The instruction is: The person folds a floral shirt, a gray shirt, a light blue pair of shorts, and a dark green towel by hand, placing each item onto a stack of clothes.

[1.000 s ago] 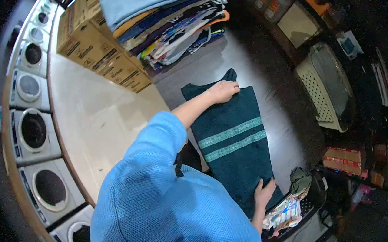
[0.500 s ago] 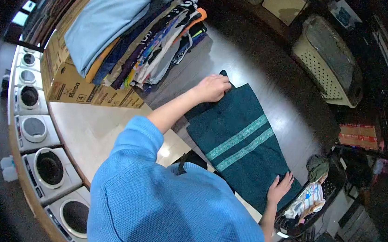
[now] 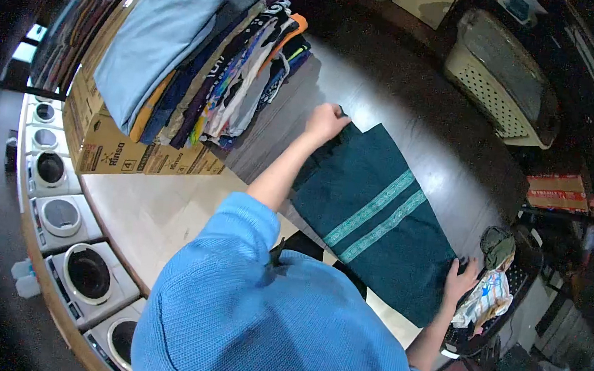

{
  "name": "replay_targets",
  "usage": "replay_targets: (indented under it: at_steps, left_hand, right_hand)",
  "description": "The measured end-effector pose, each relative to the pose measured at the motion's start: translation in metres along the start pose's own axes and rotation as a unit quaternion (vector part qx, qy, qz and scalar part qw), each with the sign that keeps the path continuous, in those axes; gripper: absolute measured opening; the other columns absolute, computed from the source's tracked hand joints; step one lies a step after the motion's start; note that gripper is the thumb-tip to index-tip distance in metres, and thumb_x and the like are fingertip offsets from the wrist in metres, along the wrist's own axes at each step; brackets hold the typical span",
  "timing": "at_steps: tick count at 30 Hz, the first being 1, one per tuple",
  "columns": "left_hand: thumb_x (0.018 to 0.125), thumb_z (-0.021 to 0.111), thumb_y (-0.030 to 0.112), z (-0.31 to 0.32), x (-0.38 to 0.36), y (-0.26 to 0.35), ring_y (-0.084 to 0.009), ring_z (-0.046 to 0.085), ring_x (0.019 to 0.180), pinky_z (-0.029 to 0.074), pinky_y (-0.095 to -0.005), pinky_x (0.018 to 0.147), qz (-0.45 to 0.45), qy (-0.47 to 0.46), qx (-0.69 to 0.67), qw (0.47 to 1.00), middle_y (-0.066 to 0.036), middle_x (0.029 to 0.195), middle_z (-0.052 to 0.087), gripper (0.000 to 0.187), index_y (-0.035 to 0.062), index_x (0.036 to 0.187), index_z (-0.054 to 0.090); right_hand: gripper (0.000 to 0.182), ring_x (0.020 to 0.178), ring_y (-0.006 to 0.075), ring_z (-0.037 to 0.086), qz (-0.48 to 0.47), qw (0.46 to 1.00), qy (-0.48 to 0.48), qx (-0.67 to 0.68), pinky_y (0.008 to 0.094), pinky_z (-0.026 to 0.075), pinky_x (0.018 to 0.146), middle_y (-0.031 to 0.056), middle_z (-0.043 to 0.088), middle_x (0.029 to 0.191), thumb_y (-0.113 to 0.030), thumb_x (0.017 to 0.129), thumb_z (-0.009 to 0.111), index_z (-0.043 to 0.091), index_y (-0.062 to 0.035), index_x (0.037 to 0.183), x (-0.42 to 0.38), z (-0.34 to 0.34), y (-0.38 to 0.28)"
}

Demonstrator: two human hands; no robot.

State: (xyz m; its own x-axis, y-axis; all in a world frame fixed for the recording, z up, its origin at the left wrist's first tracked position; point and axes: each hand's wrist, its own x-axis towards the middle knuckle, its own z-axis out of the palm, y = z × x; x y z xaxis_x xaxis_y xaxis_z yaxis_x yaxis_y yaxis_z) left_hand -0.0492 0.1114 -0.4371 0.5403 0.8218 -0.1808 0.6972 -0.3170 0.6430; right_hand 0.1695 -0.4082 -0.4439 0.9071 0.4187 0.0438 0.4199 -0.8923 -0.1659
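A dark green folded cloth (image 3: 373,214) with two lighter green patterned bands lies on the grey wood-look table in front of me. My left hand (image 3: 328,124) is closed on its far left corner, fingers pinched together. At the opposite end, my right hand (image 3: 461,280) has its thumb and fingers at the cloth's right edge, with a bit of dark fabric between them. Just beyond that hand sits a dark basket (image 3: 521,296) holding a white printed garment (image 3: 486,300) and an olive cloth (image 3: 498,249).
A tall stack of folded clothes (image 3: 174,45) stands at the upper left, beside Rinso cardboard boxes (image 3: 118,150). A beige laundry basket (image 3: 496,87) is at the upper right. Along the left runs a row of washing machines (image 3: 85,272). A red-and-brown carton (image 3: 557,190) stands at right.
My right hand has gone from lying flat on the cloth to gripping its right edge. My left hand keeps its hold on the corner. The view has shifted slightly.
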Motion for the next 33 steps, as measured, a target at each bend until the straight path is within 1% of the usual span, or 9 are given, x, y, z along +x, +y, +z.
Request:
replay_targets:
  at_steps: [2, 4, 7, 10, 14, 18, 25, 29, 33]
  left_hand:
    - [0.087, 0.072, 0.035, 0.001, 0.004, -0.019, -0.0168, 0.064, 0.066, 0.050, -0.0322, 0.060, -0.020, -0.077, -0.238, 0.968, -0.007, 0.070, 0.065, 0.038, 0.0023, 0.072, 0.062]
    - [0.092, 0.068, 0.021, -0.007, -0.009, -0.012, -0.0129, 0.064, 0.070, 0.052, -0.0271, 0.064, -0.154, -0.140, -0.554, 0.806, -0.003, 0.081, 0.066, 0.019, 0.0031, 0.090, 0.062]
    - [0.094, 0.062, 0.010, 0.013, -0.002, -0.014, -0.0151, 0.066, 0.075, 0.053, -0.0266, 0.069, -0.116, -0.035, -0.583, 0.804, -0.006, 0.093, 0.069, 0.019, 0.0022, 0.110, 0.055]
    - [0.094, 0.058, 0.004, 0.023, 0.032, -0.023, -0.0166, 0.068, 0.077, 0.054, -0.0275, 0.069, -0.011, 0.047, -0.411, 0.910, -0.010, 0.094, 0.071, 0.024, 0.0020, 0.116, 0.051]
    - [0.090, 0.064, 0.018, -0.003, 0.025, 0.008, -0.0278, 0.070, 0.073, 0.054, -0.0394, 0.069, -0.044, 0.128, -0.193, 0.972, -0.018, 0.085, 0.070, 0.034, -0.0005, 0.116, 0.051]
    - [0.084, 0.069, 0.034, 0.016, 0.009, -0.002, -0.0378, 0.068, 0.079, 0.052, -0.0456, 0.074, -0.020, 0.031, -0.057, 0.998, -0.020, 0.078, 0.069, 0.045, -0.0023, 0.106, 0.055]
    - [0.083, 0.073, 0.037, -0.014, -0.105, 0.029, -0.0342, 0.066, 0.075, 0.052, -0.0438, 0.067, 0.007, 0.070, -0.038, 0.997, -0.015, 0.079, 0.065, 0.044, 0.0011, 0.099, 0.054]
    - [0.078, 0.077, 0.039, -0.002, -0.163, 0.000, -0.0356, 0.059, 0.105, 0.049, -0.0446, 0.087, 0.025, 0.037, 0.045, 0.998, -0.019, 0.110, 0.060, 0.063, 0.0000, 0.121, 0.051]
    - [0.076, 0.078, 0.039, 0.009, -0.160, 0.004, -0.0360, 0.055, 0.112, 0.046, -0.0445, 0.093, 0.018, 0.060, 0.057, 0.996, -0.019, 0.116, 0.058, 0.069, -0.0005, 0.126, 0.051]
  right_hand:
    - [0.056, 0.133, 0.0369, 0.043, 0.009, 1.000, -0.002, -0.014, 0.0550, 0.024, 0.112, 0.0201, 0.050, 0.141, -0.035, 0.086, 0.067, 0.056, -0.0008, 0.129, -0.002, -0.001, 0.011]
    - [0.058, 0.132, 0.0381, 0.044, 0.018, 1.000, -0.002, -0.017, 0.0444, 0.031, 0.112, 0.0250, 0.049, 0.140, -0.036, 0.086, 0.068, 0.057, 0.0025, 0.127, -0.005, -0.003, 0.016]
    - [0.057, 0.132, 0.0406, 0.043, 0.045, 0.999, 0.001, 0.018, 0.0445, 0.031, 0.112, 0.0278, 0.047, 0.141, -0.037, 0.089, 0.066, 0.057, 0.0055, 0.126, -0.017, 0.005, 0.011]
    - [0.058, 0.133, 0.0413, 0.042, 0.053, 0.998, 0.033, 0.006, 0.0458, 0.031, 0.112, 0.0282, 0.047, 0.141, -0.038, 0.093, 0.063, 0.054, 0.0062, 0.129, -0.031, 0.012, 0.001]
    - [0.056, 0.133, 0.0414, 0.042, 0.043, 0.991, 0.126, 0.003, 0.0475, 0.030, 0.112, 0.0283, 0.046, 0.142, -0.035, 0.094, 0.062, 0.053, 0.0073, 0.129, -0.030, 0.012, -0.005]
    - [0.048, 0.131, 0.0411, 0.043, -0.019, 0.991, 0.111, 0.070, 0.0460, 0.033, 0.110, 0.0274, 0.045, 0.142, -0.025, 0.093, 0.064, 0.053, 0.0080, 0.126, -0.027, -0.008, -0.040]
    - [0.022, 0.114, 0.0367, 0.058, -0.087, 0.957, 0.041, 0.274, 0.0429, 0.044, 0.100, 0.0197, 0.063, 0.123, -0.012, 0.087, 0.067, 0.066, 0.0030, 0.102, 0.030, -0.029, -0.151]
    - [0.061, 0.132, 0.0367, 0.045, -0.217, 0.934, -0.084, 0.271, 0.0461, 0.037, 0.109, 0.0231, 0.048, 0.142, -0.031, 0.087, 0.068, 0.050, 0.0005, 0.135, 0.081, -0.015, -0.224]
    - [0.087, 0.143, 0.0395, 0.029, -0.103, 0.965, -0.214, 0.112, 0.0643, 0.022, 0.112, 0.0223, 0.032, 0.154, -0.059, 0.086, 0.058, 0.034, -0.0024, 0.147, 0.072, -0.031, -0.295]
